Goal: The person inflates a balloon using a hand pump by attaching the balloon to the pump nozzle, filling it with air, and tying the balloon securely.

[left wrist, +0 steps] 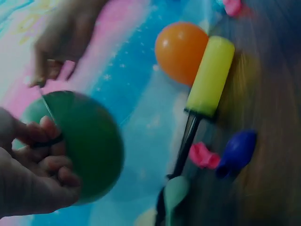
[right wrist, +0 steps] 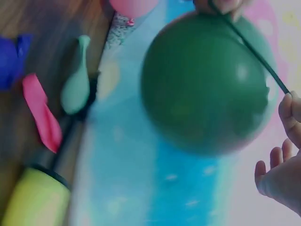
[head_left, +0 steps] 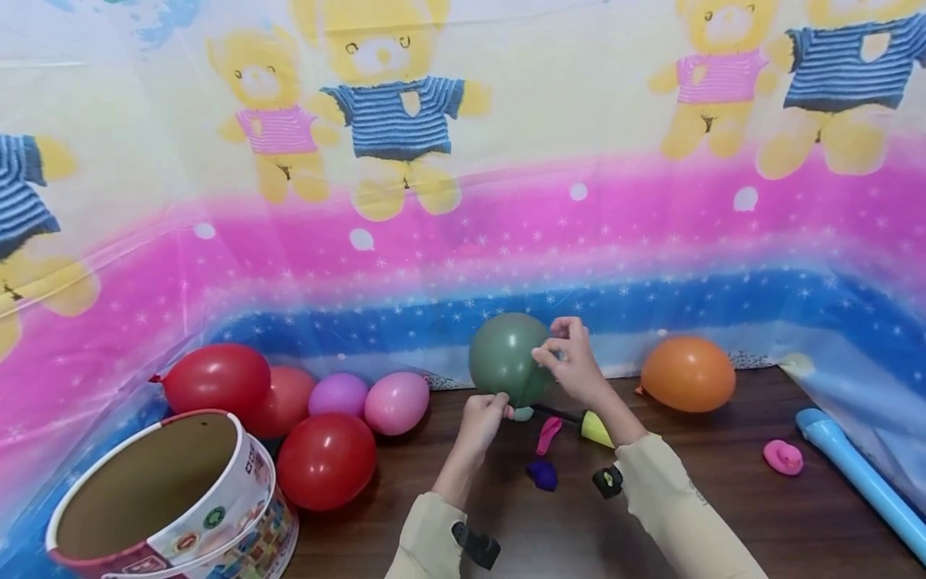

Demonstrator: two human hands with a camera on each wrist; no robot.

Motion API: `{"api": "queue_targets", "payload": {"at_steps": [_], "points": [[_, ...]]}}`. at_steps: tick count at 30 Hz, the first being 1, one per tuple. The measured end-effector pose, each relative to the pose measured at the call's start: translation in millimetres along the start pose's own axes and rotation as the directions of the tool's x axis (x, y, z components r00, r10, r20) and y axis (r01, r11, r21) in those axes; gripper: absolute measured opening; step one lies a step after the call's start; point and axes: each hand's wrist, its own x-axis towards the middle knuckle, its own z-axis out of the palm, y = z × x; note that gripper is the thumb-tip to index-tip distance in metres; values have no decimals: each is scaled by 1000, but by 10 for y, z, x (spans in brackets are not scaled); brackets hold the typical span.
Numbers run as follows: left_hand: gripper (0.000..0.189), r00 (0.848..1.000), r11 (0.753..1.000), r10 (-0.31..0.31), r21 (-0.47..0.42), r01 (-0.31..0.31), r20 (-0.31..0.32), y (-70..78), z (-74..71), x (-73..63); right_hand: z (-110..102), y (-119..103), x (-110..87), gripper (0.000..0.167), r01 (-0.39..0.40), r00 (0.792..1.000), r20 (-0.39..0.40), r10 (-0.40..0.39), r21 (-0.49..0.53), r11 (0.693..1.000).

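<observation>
An inflated dark green balloon (head_left: 506, 350) is held above the table's far edge. My left hand (head_left: 481, 422) pinches it near its neck, at the lower side in the head view. My right hand (head_left: 575, 366) is up at the balloon's right, thumb and finger pinching the end of the neck. In the right wrist view, that neck is a thin, taut dark strip (right wrist: 254, 52) running between both hands across the green balloon (right wrist: 197, 89). In the left wrist view, the strip wraps a finger of the left hand (left wrist: 37, 174).
A yellow-and-black hand pump (head_left: 596, 429) and limp pale green (head_left: 522, 413), pink (head_left: 548, 434) and blue (head_left: 541, 474) balloons lie nearby. Inflated balloons (head_left: 327, 462) and a bucket (head_left: 264, 515) stand left. Right are an orange balloon (head_left: 689, 374), pink duck (head_left: 784, 457) and blue tube (head_left: 861, 474).
</observation>
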Motion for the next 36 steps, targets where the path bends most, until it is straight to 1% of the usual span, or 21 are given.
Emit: {"api": "queue_targets", "payload": {"at_steps": [2,5,7,8,10,11,12,14,16,17,18,19,20,21,22,26,28,29,31,33,36], "points": [[37,997,992,35,119,-43,68,43,24,2,49,-95,33,24,155,988,16,-154,-136,978],[41,970,947,149,254,-196,192,79,59,-20,123,-197,74,27,318,948,103,-301,-329,889],[40,941,909,248,280,-309,231,73,73,-56,158,-258,98,30,355,934,187,-304,-394,848],[39,922,882,318,288,-373,221,57,83,-71,170,-281,108,31,343,936,224,-271,-409,846],[39,868,821,472,280,-497,154,2,107,-94,186,-343,121,34,278,944,283,-170,-405,871],[39,827,785,554,274,-556,91,-26,124,-99,195,-371,123,33,234,947,300,-115,-399,886],[39,772,740,635,278,-613,13,-56,144,-97,206,-399,123,33,183,949,310,-62,-379,907],[41,641,653,753,296,-697,-151,-116,186,-75,239,-451,113,32,97,952,307,15,-348,932],[44,529,606,793,308,-733,-302,-150,214,-47,285,-493,80,29,55,956,289,40,-315,947],[45,488,596,794,311,-740,-361,-151,219,-38,314,-497,58,26,48,961,272,39,-305,951],[45,469,598,788,310,-740,-400,-158,219,-28,339,-501,28,25,44,967,253,32,-287,957],[46,468,613,769,296,-733,-435,-152,210,-25,361,-496,-8,22,51,974,227,13,-274,960],[46,481,641,741,276,-716,-469,-144,195,-21,379,-486,-50,18,64,979,201,-12,-259,964],[45,511,673,706,242,-699,-490,-129,174,-24,394,-470,-97,14,85,983,178,-41,-247,965],[45,549,708,669,204,-676,-501,-115,149,-30,405,-450,-143,12,111,985,157,-74,-243,964],[43,740,840,479,3,-542,-471,-59,57,-78,407,-393,-311,16,218,974,124,-190,-279,935],[41,813,874,416,-66,-481,-407,-22,16,-120,393,-379,-345,18,237,970,127,-208,-288,928],[40,840,889,393,-79,-451,-373,-8,-6,-137,383,-375,-353,19,238,969,132,-207,-285,929],[40,886,909,358,-108,-403,-296,22,-57,-180,358,-368,-347,18,210,973,151,-177,-239,948],[41,917,923,340,-112,-367,-209,53,-111,-222,328,-363,-341,17,161,977,170,-130,-185,970],[42,941,936,328,-106,-335,-77,85,-170,-263,282,-380,-353,14,102,982,175,-72,-168,980]]}}
